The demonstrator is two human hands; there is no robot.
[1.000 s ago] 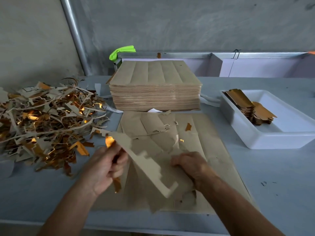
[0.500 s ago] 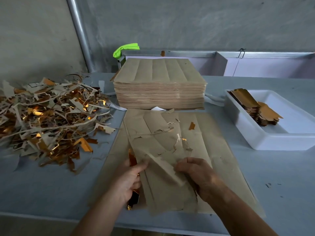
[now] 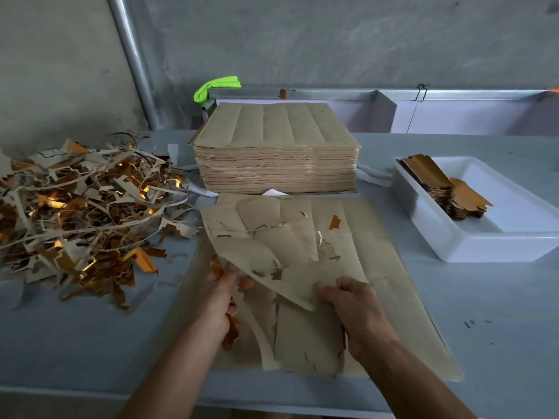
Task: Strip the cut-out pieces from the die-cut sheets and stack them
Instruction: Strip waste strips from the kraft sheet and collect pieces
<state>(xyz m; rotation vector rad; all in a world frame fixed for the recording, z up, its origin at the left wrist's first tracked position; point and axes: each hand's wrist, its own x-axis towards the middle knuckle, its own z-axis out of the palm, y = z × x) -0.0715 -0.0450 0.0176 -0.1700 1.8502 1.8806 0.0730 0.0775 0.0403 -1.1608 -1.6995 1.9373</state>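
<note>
Left hand [image 3: 219, 293] grips the left edge of a torn, partly stripped brown die-cut paperboard sheet [image 3: 272, 252], fingers curled under it and thumb on top; gold foil underside shows at the hand. Right hand [image 3: 352, 306] pinches the sheet's lower right portion, fingers curled over the edge. The sheet is lifted and tilted between both hands, its far corner higher than the near one. Under the hands lies a flat brown paperboard sheet [image 3: 378, 267] on the pale blue-grey desk [image 3: 75, 343].

Beyond the hands, directly ahead: a thick square stack of uncut brown die-cut sheets [image 3: 276, 152], upright, edges aligned.

Left of the left hand, well apart: a loose heap of grey and gold foil waste strips [image 3: 78, 207].

Right of the right hand and farther back: a white rectangular plastic tray [image 3: 484, 243] holding a stack of stripped gold-brown cut-out pieces [image 3: 441, 186] at its far left end.

Behind the sheet stack, a bright green folded object [image 3: 216, 86] sits on a metal rail; material cannot be told.
</note>
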